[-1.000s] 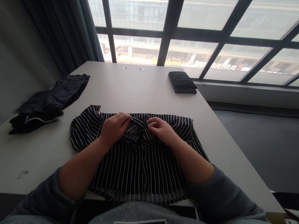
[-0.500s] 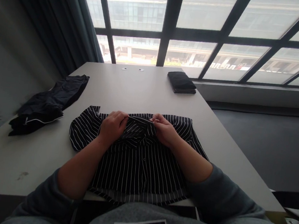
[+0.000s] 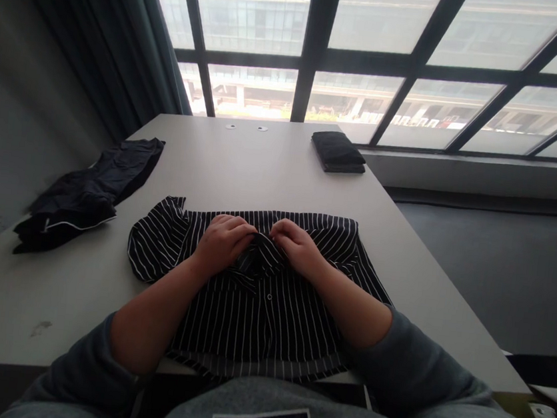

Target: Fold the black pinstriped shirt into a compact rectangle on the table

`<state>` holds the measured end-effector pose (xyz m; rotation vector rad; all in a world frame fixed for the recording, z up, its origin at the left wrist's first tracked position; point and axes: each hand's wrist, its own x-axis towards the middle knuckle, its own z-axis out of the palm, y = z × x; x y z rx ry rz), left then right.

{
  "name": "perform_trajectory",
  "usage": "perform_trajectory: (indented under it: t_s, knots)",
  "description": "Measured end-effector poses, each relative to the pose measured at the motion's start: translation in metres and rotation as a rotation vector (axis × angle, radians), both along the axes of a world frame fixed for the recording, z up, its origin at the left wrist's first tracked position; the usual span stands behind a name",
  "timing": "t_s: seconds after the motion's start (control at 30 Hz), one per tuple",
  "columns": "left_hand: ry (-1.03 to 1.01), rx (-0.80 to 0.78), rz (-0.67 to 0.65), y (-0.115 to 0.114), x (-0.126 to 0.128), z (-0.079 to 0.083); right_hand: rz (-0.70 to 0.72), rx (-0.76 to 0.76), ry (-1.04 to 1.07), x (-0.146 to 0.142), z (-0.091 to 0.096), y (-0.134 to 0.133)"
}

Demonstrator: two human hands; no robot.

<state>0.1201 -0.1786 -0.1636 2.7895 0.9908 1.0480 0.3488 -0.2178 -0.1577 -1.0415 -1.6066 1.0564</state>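
A black shirt with white stripes [image 3: 246, 319] lies spread on the white table in front of me, its hem toward my body and one sleeve bunched at the left. My left hand [image 3: 224, 243] pinches the shirt's collar area from the left. Close beside it, my right hand [image 3: 297, 246] grips the same band of cloth, thumb and fingers pressed together. Between and below the hands the fabric is gathered in folds with a dark opening. A small round button shows on the shirt front beneath them. My fingertips partly hide the cloth they hold.
The white table [image 3: 203, 167] stretches to the window. Dark garments [image 3: 95, 181] lie loosely along its left edge. A folded black garment [image 3: 338, 152] sits at the far right corner. A dark curtain [image 3: 107, 35] hangs at the left.
Both hands have come closer together and slightly nearer to me, drawing the collar cloth with them. The stretched edge between them is now slacker, and the shirt's upper edge shows behind.
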Motion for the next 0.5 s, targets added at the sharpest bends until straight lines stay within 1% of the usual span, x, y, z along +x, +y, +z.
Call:
perform_trajectory:
  t_s: [0.07,0.1,0.13,0.17,0.23,0.3,0.37,0.5]
  knots:
    - [0.011,0.014,0.000,0.000,-0.001,0.000,-0.127,0.253,-0.217,-0.002,0.004,-0.006]
    - [0.020,0.023,-0.005,-0.001,-0.001,0.000,-0.164,0.341,-0.323,-0.003,0.006,-0.010]
    - [0.027,0.033,-0.009,-0.001,0.000,0.000,-0.175,0.387,-0.431,-0.004,0.008,-0.013]
    - [0.033,0.040,-0.009,-0.002,0.000,0.001,-0.171,0.398,-0.541,-0.005,0.009,-0.016]
    - [0.037,0.050,0.002,-0.003,0.000,0.002,-0.135,0.366,-0.746,-0.007,0.011,-0.019]
    - [0.034,0.055,0.017,-0.003,0.000,0.003,-0.101,0.329,-0.885,-0.008,0.012,-0.020]
    - [0.030,0.062,0.016,-0.004,-0.001,0.004,-0.091,0.327,-0.946,-0.009,0.013,-0.020]
    - [0.029,0.067,0.006,-0.006,-0.001,0.004,-0.102,0.349,-0.997,-0.014,0.014,-0.023]
